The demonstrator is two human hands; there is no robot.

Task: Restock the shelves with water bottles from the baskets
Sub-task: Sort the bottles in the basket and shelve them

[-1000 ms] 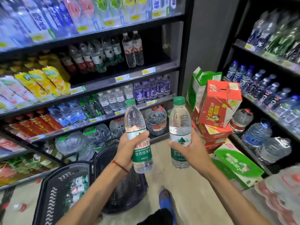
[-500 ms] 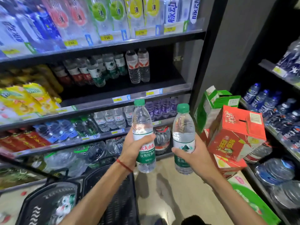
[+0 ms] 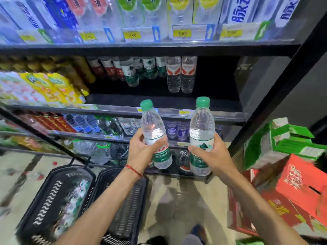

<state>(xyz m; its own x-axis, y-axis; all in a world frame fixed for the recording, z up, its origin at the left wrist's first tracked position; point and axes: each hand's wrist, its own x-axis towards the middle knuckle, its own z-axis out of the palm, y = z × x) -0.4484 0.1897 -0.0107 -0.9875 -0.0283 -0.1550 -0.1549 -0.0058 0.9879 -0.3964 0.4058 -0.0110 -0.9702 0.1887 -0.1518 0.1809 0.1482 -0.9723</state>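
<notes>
Left hand [image 3: 142,153], right hand [image 3: 212,157], gripping bottles [image 3: 153,122] (green-capped)

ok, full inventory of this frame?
left bottle: 1, clear, green cap, in left hand
right bottle: 1, clear, green cap, in right hand
baskets: 2, black, floor, lower left; left one's contents blurred
shelves: several tiers, black, ahead
shelf bottles: many, mixed labels, on the tiers
yellow packs: several, yellow, middle tier, left
cartons: several, red and green, stacked at right
left hand: 1, grips left bottle
right hand: 1, grips right bottle
</notes>
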